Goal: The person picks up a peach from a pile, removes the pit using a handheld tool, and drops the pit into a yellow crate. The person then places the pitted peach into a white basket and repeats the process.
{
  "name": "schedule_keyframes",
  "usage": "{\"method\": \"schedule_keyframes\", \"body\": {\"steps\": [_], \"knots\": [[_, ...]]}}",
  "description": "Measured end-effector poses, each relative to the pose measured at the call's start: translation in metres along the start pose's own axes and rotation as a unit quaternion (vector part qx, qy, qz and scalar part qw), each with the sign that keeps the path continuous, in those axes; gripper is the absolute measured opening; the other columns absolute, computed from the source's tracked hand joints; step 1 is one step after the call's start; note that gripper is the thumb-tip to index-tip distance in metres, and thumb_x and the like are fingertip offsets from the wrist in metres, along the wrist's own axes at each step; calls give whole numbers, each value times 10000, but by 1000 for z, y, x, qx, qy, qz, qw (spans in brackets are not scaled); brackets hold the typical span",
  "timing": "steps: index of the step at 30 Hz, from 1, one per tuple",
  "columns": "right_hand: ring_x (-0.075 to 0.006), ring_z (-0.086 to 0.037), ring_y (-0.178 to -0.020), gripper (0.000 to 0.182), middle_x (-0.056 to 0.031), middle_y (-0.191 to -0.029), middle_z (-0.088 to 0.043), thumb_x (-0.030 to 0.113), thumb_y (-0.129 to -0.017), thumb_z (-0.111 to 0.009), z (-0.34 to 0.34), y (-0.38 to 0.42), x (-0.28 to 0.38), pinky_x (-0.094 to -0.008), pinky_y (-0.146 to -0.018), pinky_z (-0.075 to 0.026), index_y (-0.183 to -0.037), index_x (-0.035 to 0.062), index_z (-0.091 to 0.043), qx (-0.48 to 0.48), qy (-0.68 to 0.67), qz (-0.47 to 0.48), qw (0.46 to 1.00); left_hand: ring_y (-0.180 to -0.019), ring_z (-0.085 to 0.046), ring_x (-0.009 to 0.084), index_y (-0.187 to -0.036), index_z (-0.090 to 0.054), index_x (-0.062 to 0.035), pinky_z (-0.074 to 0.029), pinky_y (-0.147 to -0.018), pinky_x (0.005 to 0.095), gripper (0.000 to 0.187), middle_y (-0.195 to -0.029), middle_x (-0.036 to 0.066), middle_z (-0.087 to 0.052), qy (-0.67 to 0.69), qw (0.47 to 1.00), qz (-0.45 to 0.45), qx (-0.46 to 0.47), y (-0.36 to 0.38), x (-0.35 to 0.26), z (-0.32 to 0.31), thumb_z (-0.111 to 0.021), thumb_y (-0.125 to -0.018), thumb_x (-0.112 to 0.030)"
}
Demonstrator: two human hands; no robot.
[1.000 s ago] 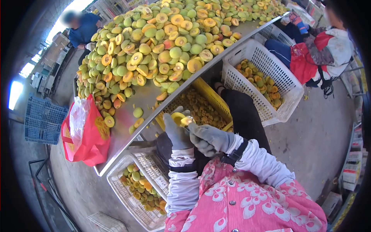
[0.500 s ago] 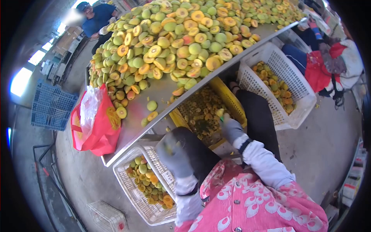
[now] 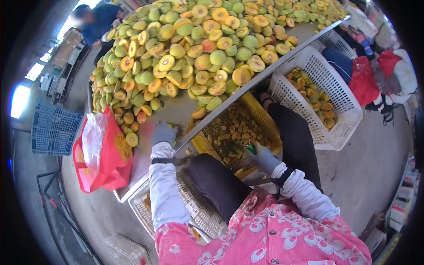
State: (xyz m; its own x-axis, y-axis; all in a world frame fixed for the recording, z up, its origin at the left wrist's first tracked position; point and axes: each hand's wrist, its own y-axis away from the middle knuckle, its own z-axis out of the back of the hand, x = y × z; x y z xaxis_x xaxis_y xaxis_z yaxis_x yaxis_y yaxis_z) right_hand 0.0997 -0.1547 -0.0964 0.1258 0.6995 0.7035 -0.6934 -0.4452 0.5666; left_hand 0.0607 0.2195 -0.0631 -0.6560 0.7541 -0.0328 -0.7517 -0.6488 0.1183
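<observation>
My left hand (image 3: 163,134), in a grey glove, reaches over the metal table (image 3: 174,108) beside the heap of halved peach-like fruit (image 3: 176,51). Greenish fruit shows at its fingertips; its finger grip is hidden. My right hand (image 3: 263,160), gloved too, is closed around a green-handled tool (image 3: 251,148) with a small metal loop at its end. No fruit shows on the loop. That hand hangs over the yellow crate (image 3: 265,115), which holds many small fruit pieces and pits.
A white crate (image 3: 342,95) of fruit halves stands at the right, another white crate (image 3: 201,212) under my left arm. On the table's left corner sits a red bag (image 3: 110,154). Blue crates (image 3: 55,128) stand at far left. One person (image 3: 104,20) is behind the heap; another's arm (image 3: 364,44) shows at right.
My left hand has moved from above the near white crate up and left onto the table. My right hand has lowered slightly; the fruit piece at its tool is gone.
</observation>
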Motion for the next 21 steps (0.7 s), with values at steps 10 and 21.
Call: {"method": "schedule_keyframes", "body": {"steps": [10,21], "knots": [[-165,-577,-566,255,-84,-691,-595,249,-976,-578,16,53,92,-330,-535,-461,-1076,14,-563,27,-124,167,978,-969,-628,223,-1308,-495,42,-540,-880,330,424,-1151,133,-616,794,581,-150,98,118,-90,61,-451,-1023,-268],[-448,-650,-800,421,-266,-811,-657,402,-959,-559,-2,92,94,-500,-695,-508,-1062,-4,-596,-83,-48,309,946,-814,-571,177,-1137,-601,26,-502,-744,312,527,-1025,125,-638,848,527,-41,-19,203,-150,68,-358,-1047,-434]]}}
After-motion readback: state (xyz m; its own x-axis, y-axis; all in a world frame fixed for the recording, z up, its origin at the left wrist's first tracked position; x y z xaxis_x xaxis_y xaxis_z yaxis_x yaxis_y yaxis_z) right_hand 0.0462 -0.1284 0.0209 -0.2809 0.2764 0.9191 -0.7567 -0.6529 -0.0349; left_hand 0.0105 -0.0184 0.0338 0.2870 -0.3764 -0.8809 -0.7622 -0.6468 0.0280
